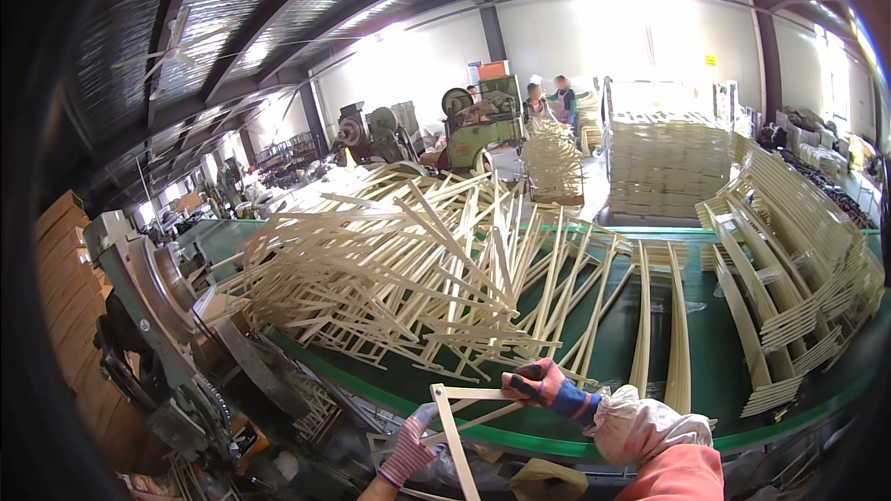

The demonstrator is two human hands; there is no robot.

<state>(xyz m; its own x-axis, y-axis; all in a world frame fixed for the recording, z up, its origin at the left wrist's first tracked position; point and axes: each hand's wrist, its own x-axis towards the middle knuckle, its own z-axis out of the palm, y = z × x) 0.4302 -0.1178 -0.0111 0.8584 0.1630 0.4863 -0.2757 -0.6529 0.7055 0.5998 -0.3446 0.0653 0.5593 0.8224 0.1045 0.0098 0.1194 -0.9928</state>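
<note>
Above the near edge of the green-topped table [608, 353] I hold a pair of pale wooden slats [455, 445], joined at one end and spread into an angle. My right hand [548, 388], in an orange and blue glove, is closed on the upper slat. My left hand [408, 450], in a striped glove with grey fingertips, is closed beside the joint, seemingly on a slat; its grip is partly hidden. Just beyond my hands spreads a large loose heap of similar slats [371, 260]. A few slats [643, 334] lie apart to the right of the heap.
Bundled slats [789, 250] are stacked at the table's right end. A green machine with a wheel [158, 315] stands close on the left beside brown boxes [70, 288]. Farther off are a green machine [483, 134], a tall slat stack [668, 162] and several people [563, 97].
</note>
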